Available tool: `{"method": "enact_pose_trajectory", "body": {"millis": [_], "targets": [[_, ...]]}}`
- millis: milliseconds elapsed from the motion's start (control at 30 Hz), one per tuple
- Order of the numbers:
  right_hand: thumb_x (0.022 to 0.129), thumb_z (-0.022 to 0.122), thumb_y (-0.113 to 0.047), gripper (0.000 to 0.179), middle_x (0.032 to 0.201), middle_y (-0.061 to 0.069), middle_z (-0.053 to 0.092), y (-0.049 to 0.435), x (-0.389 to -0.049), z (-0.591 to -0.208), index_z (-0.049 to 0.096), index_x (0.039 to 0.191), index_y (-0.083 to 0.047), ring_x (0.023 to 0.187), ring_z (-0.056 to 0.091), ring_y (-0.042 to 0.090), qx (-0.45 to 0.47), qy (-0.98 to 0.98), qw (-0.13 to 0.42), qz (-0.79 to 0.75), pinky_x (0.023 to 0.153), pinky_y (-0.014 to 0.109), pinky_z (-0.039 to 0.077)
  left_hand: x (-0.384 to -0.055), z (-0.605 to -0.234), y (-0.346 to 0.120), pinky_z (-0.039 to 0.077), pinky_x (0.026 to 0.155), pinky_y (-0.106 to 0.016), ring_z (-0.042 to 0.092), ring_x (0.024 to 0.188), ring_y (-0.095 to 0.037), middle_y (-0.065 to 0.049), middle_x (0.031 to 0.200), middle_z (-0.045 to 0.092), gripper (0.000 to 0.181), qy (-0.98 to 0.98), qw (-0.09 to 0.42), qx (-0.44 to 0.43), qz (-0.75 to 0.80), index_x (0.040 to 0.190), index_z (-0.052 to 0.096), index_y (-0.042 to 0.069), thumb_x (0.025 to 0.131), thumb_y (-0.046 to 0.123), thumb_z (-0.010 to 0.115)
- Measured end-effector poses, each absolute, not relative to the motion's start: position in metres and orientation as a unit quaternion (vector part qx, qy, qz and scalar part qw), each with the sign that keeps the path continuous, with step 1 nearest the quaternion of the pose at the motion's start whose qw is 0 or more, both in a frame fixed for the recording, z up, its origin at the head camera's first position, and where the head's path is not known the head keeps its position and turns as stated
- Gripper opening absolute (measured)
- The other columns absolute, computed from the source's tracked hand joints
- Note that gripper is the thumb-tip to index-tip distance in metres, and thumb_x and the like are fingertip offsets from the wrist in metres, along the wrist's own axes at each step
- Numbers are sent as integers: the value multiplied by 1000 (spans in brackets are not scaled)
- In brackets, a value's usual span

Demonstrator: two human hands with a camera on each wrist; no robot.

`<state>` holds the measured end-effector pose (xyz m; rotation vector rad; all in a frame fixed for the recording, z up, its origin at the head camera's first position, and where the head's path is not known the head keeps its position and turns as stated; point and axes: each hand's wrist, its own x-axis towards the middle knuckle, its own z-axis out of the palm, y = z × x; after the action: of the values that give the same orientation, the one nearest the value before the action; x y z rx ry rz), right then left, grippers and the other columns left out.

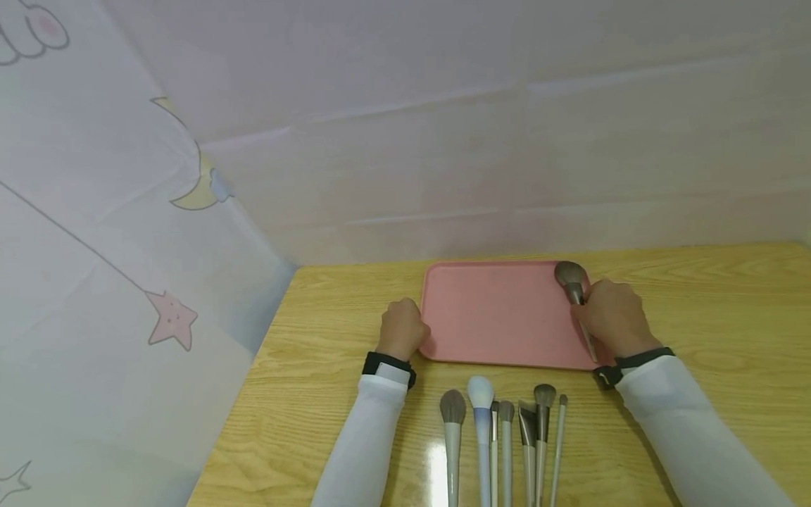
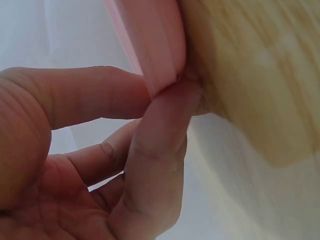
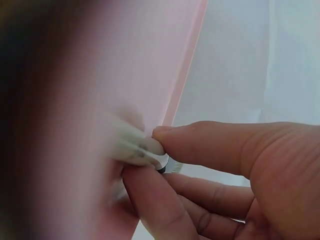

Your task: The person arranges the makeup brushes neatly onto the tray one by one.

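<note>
A shallow pink tray lies on the wooden table. My left hand is at its left side; in the left wrist view the thumb and a finger pinch the tray's rim. My right hand is at the tray's right end and pinches a large makeup brush between thumb and forefinger. This brush has a fluffy grey-brown head pointing to the back, and its pale handle slants over the tray toward the front right corner. In the right wrist view the handle is blurred.
Several makeup brushes stand in a row in front of the tray, heads to the back, among them a grey-headed brush, a white-headed brush and a thin brush. A pale wall covering rises behind the table.
</note>
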<state>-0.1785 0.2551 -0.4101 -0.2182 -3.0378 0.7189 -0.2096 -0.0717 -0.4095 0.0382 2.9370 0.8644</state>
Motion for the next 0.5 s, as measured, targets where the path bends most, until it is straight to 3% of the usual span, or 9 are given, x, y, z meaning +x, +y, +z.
{"method": "enact_pose_trajectory", "body": {"millis": [500], "targets": [[92, 63, -17, 33, 58, 4, 47, 254, -177, -407, 50, 63, -6, 52, 48, 19, -80, -968, -4, 237, 45, 29, 36, -213, -411, -71, 28, 41, -24, 33, 47, -12, 5, 53, 26, 49, 957, 48, 12, 286, 53, 33, 15, 82, -11, 63]]}}
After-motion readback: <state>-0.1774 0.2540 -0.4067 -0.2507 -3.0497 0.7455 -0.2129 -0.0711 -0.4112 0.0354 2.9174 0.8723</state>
